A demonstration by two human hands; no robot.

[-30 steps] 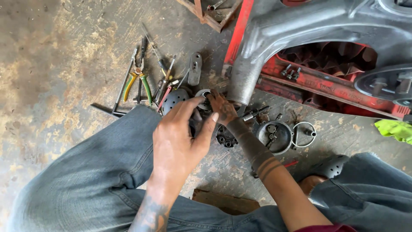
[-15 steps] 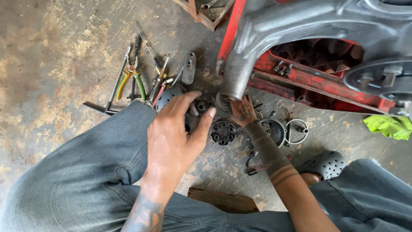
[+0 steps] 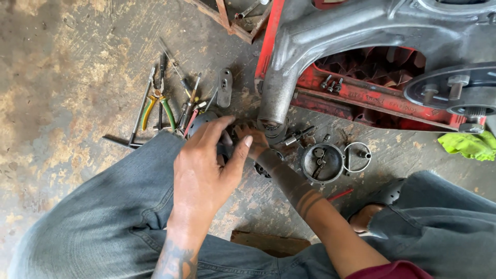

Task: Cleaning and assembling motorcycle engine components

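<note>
- Two hands now meeting at the frame's centre: half a second back well apart, right hand (image 3: 252,144) since slid leftward and tucked under the left thumb.
- Left hand (image 3: 206,173) barely shifted; fingers spread and unclenched, laid over a dark domed part (image 3: 202,120) on the floor, gripping nothing that shows.
- Right fingers curled against the left palm; grasping something or not, cannot tell, being hidden there.
- Dark toothed round part (image 3: 262,169), in plain sight a moment ago, now mostly covered by the right wrist, just below centre, touching or nearly so.
- Judged from that: work drawn in to the spot between the palms, close under the foot of the grey cast-metal arm (image 3: 281,90).
- One round metal bowl with small pieces inside (image 3: 323,163), right of centre; one wire ring (image 3: 357,156) just beside it.
- One pair of pliers with green and yellow grips (image 3: 155,107), upper left, among several screwdrivers (image 3: 192,98); exact count unclear.
- One bent hex key (image 3: 121,139), left of the pliers.
- Three bolts (image 3: 330,82) on the red frame ledge (image 3: 372,98).
- One green rag (image 3: 470,144), right edge.
</note>
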